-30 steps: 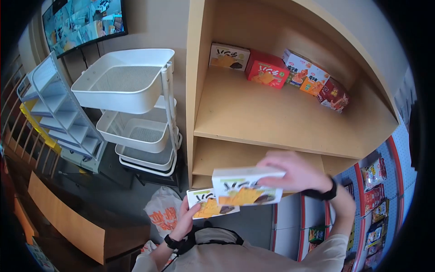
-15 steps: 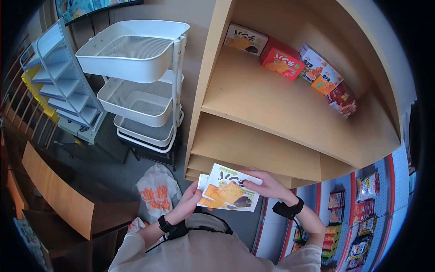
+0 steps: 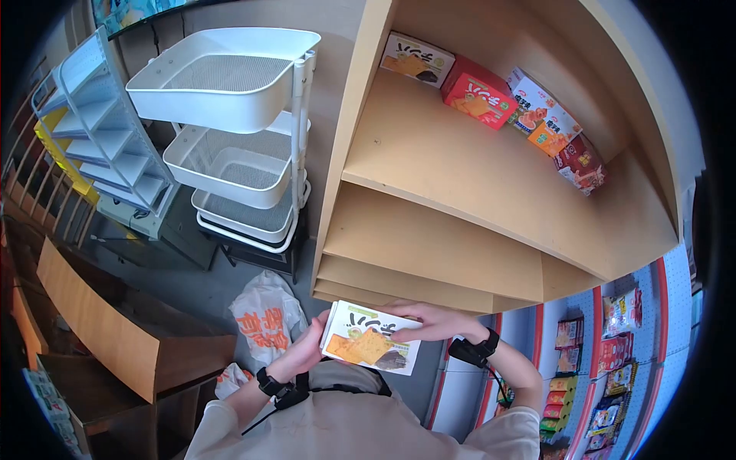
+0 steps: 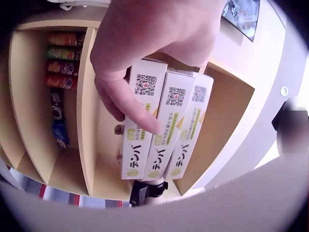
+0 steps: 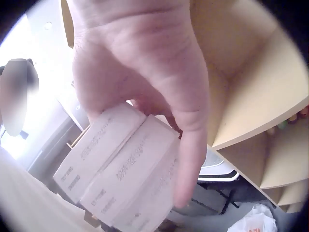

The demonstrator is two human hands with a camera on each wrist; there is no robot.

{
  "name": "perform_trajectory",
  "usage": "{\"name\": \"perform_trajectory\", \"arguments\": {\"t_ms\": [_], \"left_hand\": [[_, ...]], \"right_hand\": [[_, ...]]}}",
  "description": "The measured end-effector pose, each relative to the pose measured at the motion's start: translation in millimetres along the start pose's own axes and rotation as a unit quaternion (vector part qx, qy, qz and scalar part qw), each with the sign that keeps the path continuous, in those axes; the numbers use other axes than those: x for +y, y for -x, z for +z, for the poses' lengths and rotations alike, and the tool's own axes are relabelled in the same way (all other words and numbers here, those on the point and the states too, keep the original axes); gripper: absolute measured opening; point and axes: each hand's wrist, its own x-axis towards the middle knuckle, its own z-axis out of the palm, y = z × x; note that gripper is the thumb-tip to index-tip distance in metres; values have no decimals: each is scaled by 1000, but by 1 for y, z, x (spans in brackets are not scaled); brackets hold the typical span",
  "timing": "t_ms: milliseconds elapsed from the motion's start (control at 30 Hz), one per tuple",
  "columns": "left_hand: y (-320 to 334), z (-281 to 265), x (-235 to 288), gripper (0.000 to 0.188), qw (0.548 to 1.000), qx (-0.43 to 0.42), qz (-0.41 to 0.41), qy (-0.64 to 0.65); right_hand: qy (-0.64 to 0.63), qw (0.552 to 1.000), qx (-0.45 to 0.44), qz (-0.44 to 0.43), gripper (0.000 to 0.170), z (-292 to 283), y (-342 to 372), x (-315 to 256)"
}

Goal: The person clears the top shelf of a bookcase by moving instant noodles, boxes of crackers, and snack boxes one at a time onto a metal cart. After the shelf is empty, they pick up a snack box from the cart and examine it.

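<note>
Three white cracker boxes (image 3: pixel 376 354), with orange crackers pictured on the front, are stacked face to face before my body. My left hand (image 3: pixel 310 346) grips the stack at its left end. In the left wrist view, narrow sides of the boxes (image 4: pixel 163 153) with QR codes show, a finger lying across them. My right hand (image 3: pixel 438 322) holds the other end, its thumb over the front box. Printed end panels of the boxes (image 5: pixel 128 159) lie within that hand's grasp in the right wrist view.
On the wooden shelf unit (image 3: pixel 460 165), a similar white box (image 3: pixel 416 60), a red box (image 3: pixel 478 93) and several other snack boxes line the top shelf. A white tiered cart (image 3: pixel 207 107) stands left, a plastic bag (image 3: pixel 262 318) on the floor. Snack packs (image 3: pixel 617 353) hang at right.
The right hand brought its boxes left against those in the left hand, and they now form one aligned stack. The head view has tilted downward.
</note>
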Motion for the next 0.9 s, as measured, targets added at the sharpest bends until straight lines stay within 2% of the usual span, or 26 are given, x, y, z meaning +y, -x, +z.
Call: {"name": "perform_trajectory", "arguments": {"t_ms": [67, 167, 233, 367, 500, 600, 667, 700, 733, 800, 867, 900], "left_hand": [[0, -5, -7, 74, 1000, 24, 13, -5], [5, 2, 5, 68, 999, -17, 38, 3], [4, 2, 7, 67, 998, 21, 65, 2], [4, 1, 9, 76, 998, 39, 40, 39], [2, 1, 14, 80, 1000, -2, 17, 11], [-1, 8, 17, 72, 995, 70, -58, -34], [-3, 9, 17, 69, 994, 86, -61, -32], [-2, 9, 18, 69, 994, 83, -59, -27], [-1, 9, 19, 69, 995, 80, -58, -21], [3, 3, 20, 66, 995, 83, -42, -20], [9, 7, 27, 65, 992, 118, -40, -14], [8, -8, 22, 65, 993, 112, -39, -4]], "right_hand": [[-25, 1000, 6, 17, 60, 1, -1, -9], [-17, 1000, 22, 2, 59, 1, -3, -7], [-3, 999, 34, 0, 58, -1, -2, -6], [26, 998, 47, 14, 59, -1, -1, -4], [81, 994, 57, 43, 61, -3, 0, -9], [152, 986, 57, 34, 58, -6, 1, -22], [156, 986, 31, 54, 59, -7, 2, -28], [177, 983, 32, 36, 62, -7, 4, -30], [177, 983, 41, 31, 62, -9, 5, -35], [173, 985, -4, 27, 65, -22, 9, -53], [193, 981, 18, 20, 66, -41, 18, -93], [190, 981, 41, 6, 63, -54, 21, -111]]}}
